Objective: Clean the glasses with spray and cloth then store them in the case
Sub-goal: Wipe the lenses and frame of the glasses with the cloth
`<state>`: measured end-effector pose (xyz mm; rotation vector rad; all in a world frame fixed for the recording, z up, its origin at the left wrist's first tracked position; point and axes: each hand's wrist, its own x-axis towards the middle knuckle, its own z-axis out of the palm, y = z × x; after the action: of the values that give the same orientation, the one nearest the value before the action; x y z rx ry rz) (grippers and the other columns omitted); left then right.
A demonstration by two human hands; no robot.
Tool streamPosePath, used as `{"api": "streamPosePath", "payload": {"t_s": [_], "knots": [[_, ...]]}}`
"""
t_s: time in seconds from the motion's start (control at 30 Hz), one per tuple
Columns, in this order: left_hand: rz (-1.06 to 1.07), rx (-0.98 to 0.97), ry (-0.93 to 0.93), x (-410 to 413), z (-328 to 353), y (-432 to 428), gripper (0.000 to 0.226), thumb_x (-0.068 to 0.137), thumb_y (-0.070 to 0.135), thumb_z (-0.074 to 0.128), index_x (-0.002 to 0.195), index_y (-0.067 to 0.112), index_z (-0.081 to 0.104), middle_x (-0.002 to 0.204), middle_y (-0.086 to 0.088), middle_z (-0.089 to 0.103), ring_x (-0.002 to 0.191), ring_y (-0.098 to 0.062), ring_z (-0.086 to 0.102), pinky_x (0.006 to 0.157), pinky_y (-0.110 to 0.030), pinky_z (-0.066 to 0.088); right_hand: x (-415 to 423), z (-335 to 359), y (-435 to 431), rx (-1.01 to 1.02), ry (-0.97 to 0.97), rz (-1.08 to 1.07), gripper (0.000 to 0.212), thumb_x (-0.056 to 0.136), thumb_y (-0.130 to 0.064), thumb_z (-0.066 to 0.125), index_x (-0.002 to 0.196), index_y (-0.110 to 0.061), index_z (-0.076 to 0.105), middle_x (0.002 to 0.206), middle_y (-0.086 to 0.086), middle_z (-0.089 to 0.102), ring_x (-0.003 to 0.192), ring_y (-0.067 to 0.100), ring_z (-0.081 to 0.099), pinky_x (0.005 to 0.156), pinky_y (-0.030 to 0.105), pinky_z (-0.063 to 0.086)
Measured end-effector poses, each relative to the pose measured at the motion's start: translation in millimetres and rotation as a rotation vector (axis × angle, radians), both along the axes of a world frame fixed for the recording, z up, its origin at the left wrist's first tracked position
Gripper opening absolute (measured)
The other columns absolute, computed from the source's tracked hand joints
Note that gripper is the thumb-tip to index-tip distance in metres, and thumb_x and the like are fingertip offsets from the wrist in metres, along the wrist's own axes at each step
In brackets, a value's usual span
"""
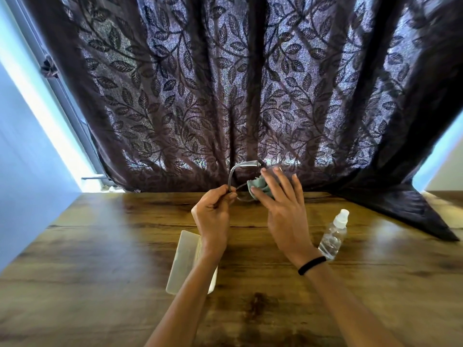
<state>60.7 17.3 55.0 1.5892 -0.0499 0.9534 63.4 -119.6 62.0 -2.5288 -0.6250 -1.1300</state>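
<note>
Case: pale, on the counter left of centre, nearer the near edge than the far one. The left forearm crosses over it and hides part. It looks open, but I cannot be sure.

Left hand: raised above the far half of the counter. Its grip is closed, with fingers curled and pinching the glasses at one end of the frame. One temple arm sticks up toward the curtain.

Cloth: small and teal, bunched against the lens on the right side of the frame.

Right hand: the thumb sits on the near face of the cloth and long, barely bent fingers lie behind it. The grip is a light pinch holding the cloth to the lens. A dark band is on the wrist.

Spray bottle: clear, cap on, on the counter just right of the right wrist and touched by neither hand. I cannot tell whether it is standing or lying.

Step, as I read it: wiping the lenses, which is mid-task. Storing is not yet begun.

Next move likely calls for shifting the cloth to the other lens while the left pinch steadies the frame. After that comes folding the temples and lowering the glasses to the case.
</note>
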Motion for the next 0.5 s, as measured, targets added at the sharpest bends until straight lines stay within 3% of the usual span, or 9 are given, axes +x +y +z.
{"api": "streamPosePath", "payload": {"t_s": [0.07,0.2,0.4,0.5], "knots": [[-0.008,0.017,-0.014,1,0,1,0.023,0.073,-0.010,0.067,0.091,0.003,0.070,0.080,-0.004,0.069,0.073,-0.006,0.066,0.071,-0.022,0.055,0,-2,3,-0.010,0.018,-0.031,0.057,0.076,0.011,0.056,0.125,-0.018,0.055,0.141,0.011,0.044,0.136,0.028,0.027,0.112,0.052,0.019],[-0.012,0.092,-0.066,3,2,6,0.027,0.073,-0.012,0.067,0.091,0.008,0.069,0.079,0.004,0.068,0.073,-0.003,0.065,0.070,-0.019,0.054,1,-1,11,-0.002,0.095,-0.029,0.071,0.072,0.015,0.052,0.135,-0.017,0.043,0.149,0.012,0.030,0.140,0.024,0.013,0.112,0.049,0.016],[-0.003,0.068,-0.068,8,1,10,0.023,0.073,-0.015,0.065,0.089,0.001,0.070,0.078,-0.004,0.068,0.070,-0.003,0.065,0.068,-0.019,0.055,2,0,18,0.119,0.242,0.119,0.063,0.082,0.012,0.049,0.134,-0.023,0.044,0.151,0.010,0.027,0.141,0.024,0.013,0.113,0.050,0.022],[-0.004,0.056,-0.057,9,0,8,0.023,0.072,-0.012,0.067,0.089,0.003,0.070,0.078,-0.001,0.068,0.071,-0.002,0.065,0.068,-0.019,0.054,2,-2,21,0.226,0.304,0.224,0.060,0.086,0.011,0.044,0.131,-0.029,0.045,0.151,0.005,0.026,0.141,0.018,0.012,0.116,0.038,0.015]]}}
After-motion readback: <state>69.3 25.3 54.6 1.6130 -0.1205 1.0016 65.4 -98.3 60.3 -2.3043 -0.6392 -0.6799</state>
